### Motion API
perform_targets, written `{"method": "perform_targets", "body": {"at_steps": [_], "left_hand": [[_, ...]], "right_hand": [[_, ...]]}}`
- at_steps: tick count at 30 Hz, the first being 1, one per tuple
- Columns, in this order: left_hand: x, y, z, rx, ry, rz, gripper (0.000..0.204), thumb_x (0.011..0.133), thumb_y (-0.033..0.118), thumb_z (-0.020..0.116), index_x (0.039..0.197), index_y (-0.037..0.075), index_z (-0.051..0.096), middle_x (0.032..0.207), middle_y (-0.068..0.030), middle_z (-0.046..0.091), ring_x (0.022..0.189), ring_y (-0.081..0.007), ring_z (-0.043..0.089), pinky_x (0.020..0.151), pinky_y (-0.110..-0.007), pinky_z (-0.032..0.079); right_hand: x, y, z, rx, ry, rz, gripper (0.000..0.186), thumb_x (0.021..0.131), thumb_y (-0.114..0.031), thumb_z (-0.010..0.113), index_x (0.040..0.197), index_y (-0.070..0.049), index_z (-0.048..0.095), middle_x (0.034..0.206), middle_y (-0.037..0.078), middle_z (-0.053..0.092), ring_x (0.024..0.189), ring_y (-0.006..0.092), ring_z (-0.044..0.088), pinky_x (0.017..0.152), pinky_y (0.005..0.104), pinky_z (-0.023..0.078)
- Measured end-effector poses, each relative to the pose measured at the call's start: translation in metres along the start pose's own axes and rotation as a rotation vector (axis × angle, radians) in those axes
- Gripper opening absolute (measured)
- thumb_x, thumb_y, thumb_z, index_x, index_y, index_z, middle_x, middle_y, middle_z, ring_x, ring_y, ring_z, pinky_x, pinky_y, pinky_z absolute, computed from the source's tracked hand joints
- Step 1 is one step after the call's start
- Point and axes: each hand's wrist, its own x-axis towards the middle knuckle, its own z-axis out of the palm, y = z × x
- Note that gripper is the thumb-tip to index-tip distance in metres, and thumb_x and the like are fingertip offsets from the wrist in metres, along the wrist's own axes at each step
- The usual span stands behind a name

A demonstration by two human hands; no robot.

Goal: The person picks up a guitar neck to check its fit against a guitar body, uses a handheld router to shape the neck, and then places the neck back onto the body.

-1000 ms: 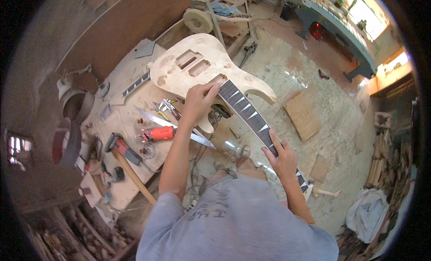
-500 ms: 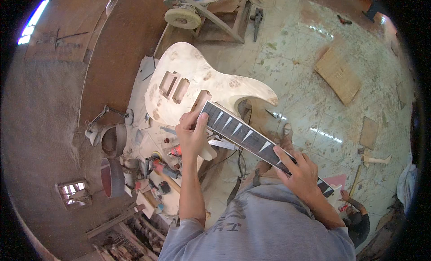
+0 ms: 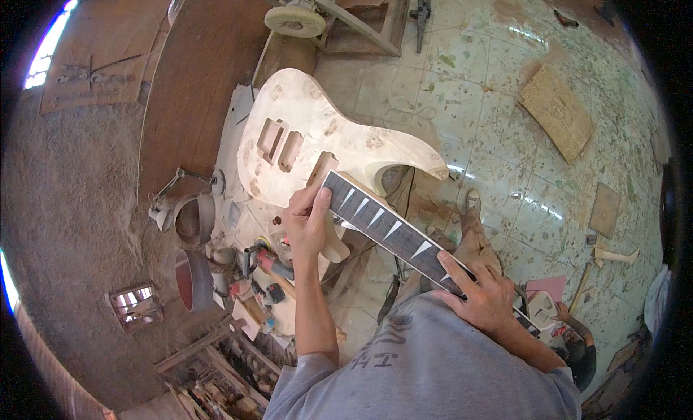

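Note:
A pale unfinished guitar body (image 3: pixel 317 117) with several routed cavities lies over the cluttered bench. Across its lower right runs a guitar neck (image 3: pixel 368 218), with a dark fretboard, pale edging and white triangular inlays. My left hand (image 3: pixel 309 216) is closed on the neck's upper end at the body's pocket, thumb along the side. My right hand (image 3: pixel 473 290) holds the neck further down to the lower right, fingers over the fretboard. The underside of the neck and the fingers beneath it are hidden. Behind my left forearm is a red-and-black power tool (image 3: pixel 273 265).
A round pad on a wooden stand (image 3: pixel 294 21) is above. At left are a jointed lamp (image 3: pixel 164 216) and drum-shaped shells (image 3: pixel 195 275). A cardboard piece (image 3: pixel 556 109) lies on the tiled floor (image 3: pixel 491 80). A co-worker (image 3: pixel 577 348) crouches at lower right beside a pale piece.
My view has turned, bringing the co-worker and more wall into it. The neck, held in both hands, sits lower in view and lies more nearly horizontal than a second ago.

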Motion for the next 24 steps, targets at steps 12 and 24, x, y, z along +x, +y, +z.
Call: {"method": "perform_targets", "body": {"at_steps": [12, 24], "left_hand": [[0.000, 0.008, 0.001, 0.017, -0.014, -0.036, 0.029, 0.100, 0.021, 0.071, 0.122, 0.002, 0.075, 0.098, -0.0084, 0.074, 0.093, -0.0132, 0.061, 0.086, -0.030, 0.048], [0.000, 0.000, 0.001, -0.058, -0.010, -0.035, 0.030, 0.098, 0.020, 0.074, 0.121, 0.002, 0.075, 0.098, -0.0082, 0.075, 0.092, -0.0136, 0.062, 0.087, -0.030, 0.048]], "right_hand": [[-0.002, -0.004, -0.002, 0.018, -0.011, 0.039, 0.077, 0.075, -0.046, 0.084, 0.146, -0.029, 0.061, 0.084, 0.004, 0.057, 0.073, 0.0219, 0.063, 0.063, 0.0378, 0.053], [-0.002, 0.006, 0.009, -0.017, 0.067, 0.006, 0.078, 0.074, -0.041, 0.085, 0.147, -0.030, 0.060, 0.086, 0.003, 0.057, 0.070, 0.0206, 0.062, 0.059, 0.0349, 0.050]]}}
